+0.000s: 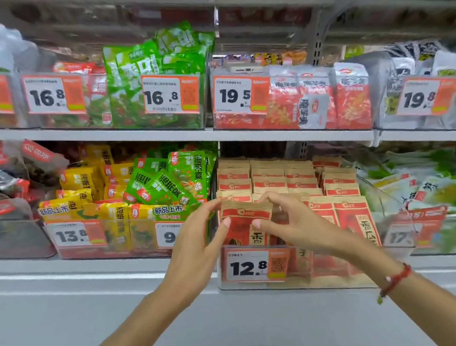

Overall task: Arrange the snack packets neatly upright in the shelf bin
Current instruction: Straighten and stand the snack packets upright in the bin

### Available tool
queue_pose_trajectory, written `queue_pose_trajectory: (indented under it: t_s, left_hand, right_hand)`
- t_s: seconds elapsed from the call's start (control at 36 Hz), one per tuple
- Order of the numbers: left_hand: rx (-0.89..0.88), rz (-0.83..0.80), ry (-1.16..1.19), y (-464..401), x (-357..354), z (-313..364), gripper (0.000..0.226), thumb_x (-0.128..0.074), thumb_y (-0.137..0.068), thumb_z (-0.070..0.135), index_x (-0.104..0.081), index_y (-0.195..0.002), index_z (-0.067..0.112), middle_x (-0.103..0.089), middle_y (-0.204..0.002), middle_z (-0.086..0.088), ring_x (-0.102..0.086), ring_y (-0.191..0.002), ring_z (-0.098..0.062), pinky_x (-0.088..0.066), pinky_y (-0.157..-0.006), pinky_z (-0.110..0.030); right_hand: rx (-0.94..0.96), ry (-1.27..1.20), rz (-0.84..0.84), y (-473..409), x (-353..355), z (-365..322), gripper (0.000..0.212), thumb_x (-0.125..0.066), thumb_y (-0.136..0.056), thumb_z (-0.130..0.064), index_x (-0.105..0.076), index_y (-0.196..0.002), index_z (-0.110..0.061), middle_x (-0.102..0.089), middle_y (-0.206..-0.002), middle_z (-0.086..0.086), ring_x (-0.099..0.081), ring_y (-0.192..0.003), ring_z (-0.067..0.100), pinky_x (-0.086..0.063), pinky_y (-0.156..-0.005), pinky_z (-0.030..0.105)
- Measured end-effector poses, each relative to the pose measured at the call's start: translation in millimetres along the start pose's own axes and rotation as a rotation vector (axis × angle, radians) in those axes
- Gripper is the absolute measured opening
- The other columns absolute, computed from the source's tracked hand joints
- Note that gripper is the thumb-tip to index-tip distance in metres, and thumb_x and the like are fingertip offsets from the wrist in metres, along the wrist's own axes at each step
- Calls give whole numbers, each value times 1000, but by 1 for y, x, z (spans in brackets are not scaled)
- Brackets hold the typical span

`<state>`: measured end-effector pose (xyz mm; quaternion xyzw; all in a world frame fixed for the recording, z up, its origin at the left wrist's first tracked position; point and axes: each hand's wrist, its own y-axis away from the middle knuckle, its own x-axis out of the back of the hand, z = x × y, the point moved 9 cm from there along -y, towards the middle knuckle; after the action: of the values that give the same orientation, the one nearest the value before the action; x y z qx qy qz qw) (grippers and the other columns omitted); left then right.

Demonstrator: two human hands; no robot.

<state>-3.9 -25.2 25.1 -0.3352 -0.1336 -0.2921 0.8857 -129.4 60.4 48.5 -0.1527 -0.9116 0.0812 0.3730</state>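
Observation:
A clear shelf bin (298,283) on the lower shelf carries a 12.8 price tag and holds several rows of brown-and-red snack packets (284,179), standing upright. The front-left packet (245,219) stands upright at the bin's front. My left hand (197,246) holds its left edge between thumb and fingers. My right hand (293,222), with a red bead bracelet on the wrist, pinches its top right corner. Two more red packets (354,220) stand at the front right of the bin.
To the left sits a bin of yellow and green packets (146,190) with 13.8 tags. Right of the task bin are pale green packets (424,184). The upper shelf (164,135) holds green and red bags behind 16.8 and 19.5 tags. A grey ledge (94,292) runs below.

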Motion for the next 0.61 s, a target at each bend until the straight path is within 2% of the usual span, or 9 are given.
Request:
queue_pose_trajectory:
  t_s: [0.08, 0.17, 0.25, 0.33, 0.39, 0.47, 0.53, 0.56, 0.61]
  left_hand:
    - [-7, 72, -9, 0, 6, -1, 36, -48, -93, 45, -55, -126, 34, -59, -121, 21, -52, -115, 4, -49, -95, -32]
    - [-33, 144, 35, 4, 10, 7, 29, -46, -85, 56, -61, -100, 36, -66, -98, 22, -59, -97, 0, -49, -77, -23]
    - [-66, 160, 52, 10, 10, 14, 30, -45, -89, 61, -58, -83, 34, -65, -81, 21, -60, -81, 0, -40, -62, -12]
    - [-90, 163, 39, 13, 12, 16, 34, -44, -88, 63, -59, -81, 34, -66, -79, 20, -62, -79, -5, -46, -61, -22]
    - [-74, 153, 48, 11, 15, 17, 33, -46, -91, 59, -62, -82, 32, -67, -80, 21, -64, -81, -2, -50, -64, -23]
    - [-2, 146, 119, 9, 20, 14, 26, -46, -89, 48, -65, -89, 30, -68, -85, 23, -62, -87, 5, -43, -68, -9]
    - [53, 169, 153, 7, 24, 5, 25, -46, -93, 45, -67, -98, 33, -67, -97, 23, -59, -95, 6, -42, -76, -9]
    - [89, 176, 164, 5, 26, 0, 23, -46, -94, 44, -66, -103, 35, -66, -103, 24, -57, -97, 8, -43, -79, -13]
    - [180, 159, 196, 1, 25, -9, 26, -46, -94, 46, -62, -113, 40, -61, -110, 27, -53, -96, 14, -43, -80, -18]
  right_hand:
    - [27, 21, 243, 1, 26, -10, 13, -56, -93, -34, -64, -100, -28, -68, -100, -16, -63, -95, -4, -52, -88, 21]
    - [6, 37, 370, -11, 51, -17, 14, -52, -96, -30, -65, -93, -27, -71, -90, -10, -66, -89, 4, -54, -89, 34]
    - [-43, 258, 269, -40, 50, -13, 13, -54, -96, -23, -67, -99, -25, -69, -101, -9, -63, -97, 7, -52, -93, 35]
    - [-87, 378, 113, -72, 35, -3, 19, -53, -96, -17, -67, -104, -25, -67, -115, -3, -61, -104, 12, -50, -95, 38]
    - [-117, 449, -1, -91, 21, 5, 27, -50, -96, -12, -64, -119, -19, -63, -126, 1, -57, -115, 16, -46, -101, 37]
    - [-194, 655, -196, -113, -4, 24, 50, -45, -95, -10, -38, -145, -15, -41, -149, 6, -42, -135, 23, -36, -110, 34]
    - [-258, 762, -341, -120, -18, 39, 59, -48, -95, -17, -27, -150, -15, -32, -154, 7, -35, -139, 25, -31, -113, 37]
    - [-272, 803, -384, -122, -22, 43, 60, -52, -95, -22, -27, -149, -14, -33, -154, 8, -35, -139, 26, -31, -113, 39]
    - [-254, 853, -339, -125, -18, 40, 56, -57, -92, -30, -40, -143, -14, -45, -145, 8, -44, -132, 27, -37, -108, 40]
